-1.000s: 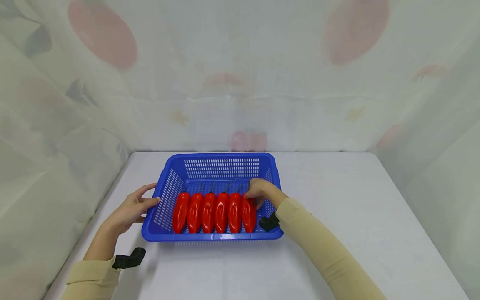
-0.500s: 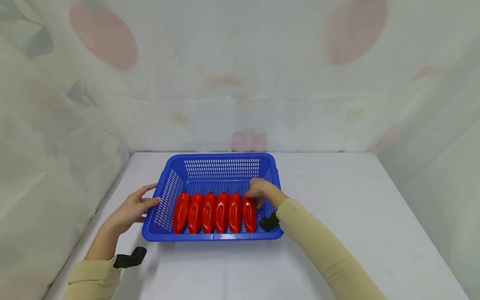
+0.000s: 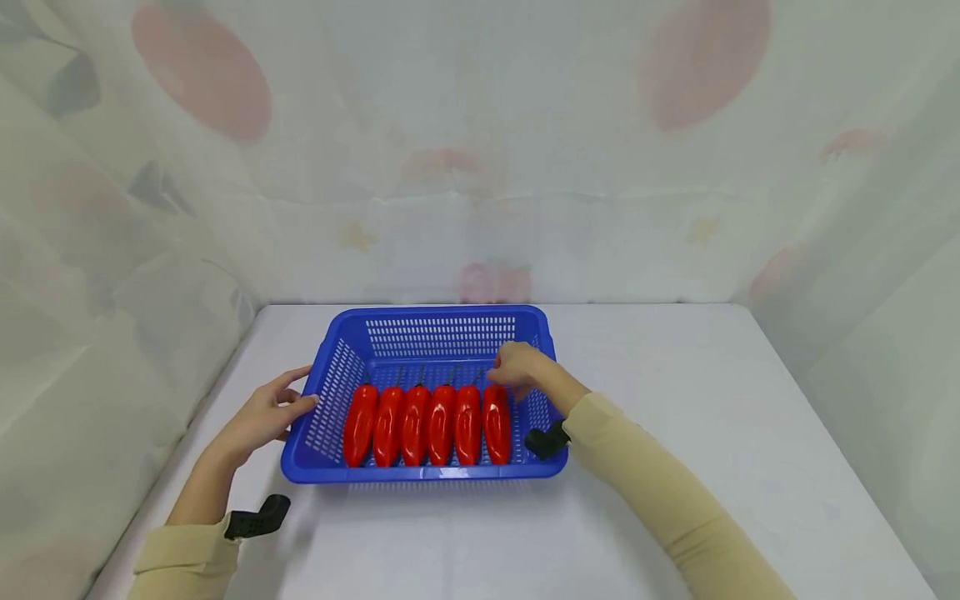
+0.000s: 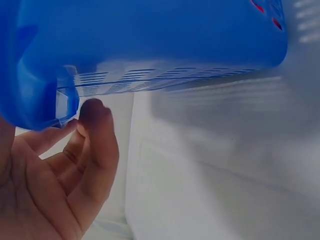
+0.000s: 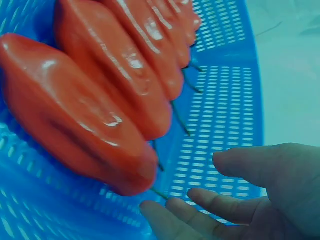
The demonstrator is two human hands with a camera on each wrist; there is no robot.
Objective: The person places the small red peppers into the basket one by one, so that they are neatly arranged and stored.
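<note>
A blue plastic basket [image 3: 442, 312] with slotted walls holds several long, glossy red peppers in a row, their thin dark stems facing the back wall. My left hand [image 3: 266, 417] grips the basket's left rim, with the thumb on the rim and the fingers around its outer side. In the left wrist view, those curled fingers [image 4: 100, 145] are at the blue rim. Inside the basket's right end, my right hand [image 3: 521, 367] is just behind the rightmost pepper [image 3: 497, 425]. The right wrist view shows its thumb and fingers [image 5: 240, 162] spread apart, with nothing between them, beside that pepper's stem.
The basket stands toward the left on a white table [image 3: 675, 433]. Pale, patterned sheeting [image 3: 480, 150] hangs behind and along both sides. A black wrist mount [image 3: 547, 439] on the right arm overlaps the basket's right front corner.
My right hand has let go of the rightmost pepper and shifted slightly up and back, toward the stem. My left hand and the basket have stayed in place.
</note>
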